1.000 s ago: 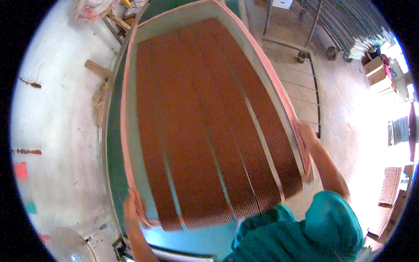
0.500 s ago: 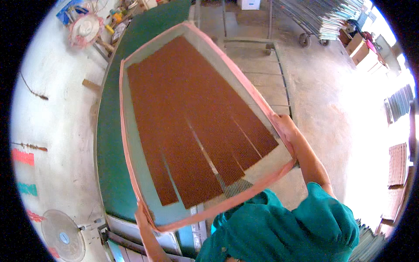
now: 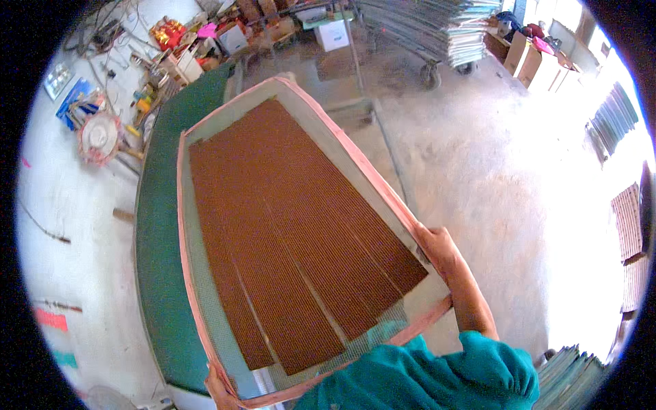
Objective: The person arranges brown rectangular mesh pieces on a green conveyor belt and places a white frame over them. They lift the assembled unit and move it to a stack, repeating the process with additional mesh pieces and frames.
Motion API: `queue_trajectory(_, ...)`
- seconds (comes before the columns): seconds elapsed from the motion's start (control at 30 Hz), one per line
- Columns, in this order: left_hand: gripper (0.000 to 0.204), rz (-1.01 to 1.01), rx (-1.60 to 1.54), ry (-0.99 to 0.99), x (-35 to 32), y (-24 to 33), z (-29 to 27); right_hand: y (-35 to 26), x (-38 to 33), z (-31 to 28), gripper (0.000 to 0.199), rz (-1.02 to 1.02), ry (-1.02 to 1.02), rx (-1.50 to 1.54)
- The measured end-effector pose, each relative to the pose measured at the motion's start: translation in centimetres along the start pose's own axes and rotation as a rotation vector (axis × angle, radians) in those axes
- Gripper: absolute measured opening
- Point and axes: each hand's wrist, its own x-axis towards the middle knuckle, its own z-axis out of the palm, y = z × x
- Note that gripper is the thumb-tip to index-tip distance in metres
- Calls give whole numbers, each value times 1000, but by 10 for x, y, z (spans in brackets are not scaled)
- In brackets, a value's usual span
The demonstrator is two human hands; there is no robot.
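Between my two hands is a large rectangular mesh frame (image 3: 362,161) with pink edging. Thin brown textured sheet material (image 3: 273,198) lies on its mesh, split into several long strips toward my body. My left hand (image 3: 220,388) is closed around the near left corner, its lower part cut off by the picture's edge. On the right side, near the other close corner, my right hand (image 3: 441,251) grips the rim; some of its fingers are hidden under the frame. The frame overlaps a long green table (image 3: 160,273) in the view.
Wheeled racks hold a stack of frames (image 3: 471,34) at the far right. Open cardboard boxes (image 3: 529,61) stand beyond them. A white box (image 3: 333,35) sits at the back. More stacked frames (image 3: 570,376) are at the near right. A white wall (image 3: 89,260) runs along the left.
My view has shifted, bringing more of the far room into sight. The frame and both hands now appear lower in the picture. Both hands keep their hold on the frame.
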Motion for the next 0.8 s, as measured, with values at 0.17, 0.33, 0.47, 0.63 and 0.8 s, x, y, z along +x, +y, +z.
queue_trajectory(0.17,63,116,139,-132,-52,65,161,-34,56,-75,43,43,112,139)
queue_trajectory(0.33,43,91,152,-120,-13,74,247,-46,87,-133,44,128,236,102)
queue_trajectory(0.47,31,174,121,-222,61,60,265,-37,107,-148,43,172,290,88)
queue_trajectory(0.63,31,220,256,-187,100,74,299,-16,151,-125,43,259,275,71)
queue_trajectory(0.8,41,267,271,-183,156,79,337,8,213,-81,43,262,262,36)
